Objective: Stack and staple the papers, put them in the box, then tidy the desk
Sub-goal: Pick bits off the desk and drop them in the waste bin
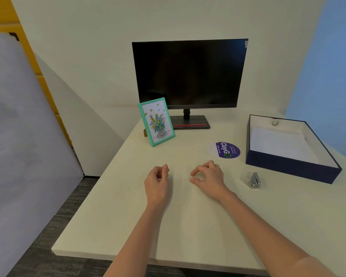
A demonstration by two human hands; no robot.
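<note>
Just stapler beside right hand

White papers flat inside open navy box; clear stapler nearby.

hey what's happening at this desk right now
A person's left hand and right hand hover loosely curled over the bare middle of the desk, holding nothing. White papers already lie in the open box at right. The stapler sits untouched beside it, with a picture frame and a dark monitor behind.
</note>
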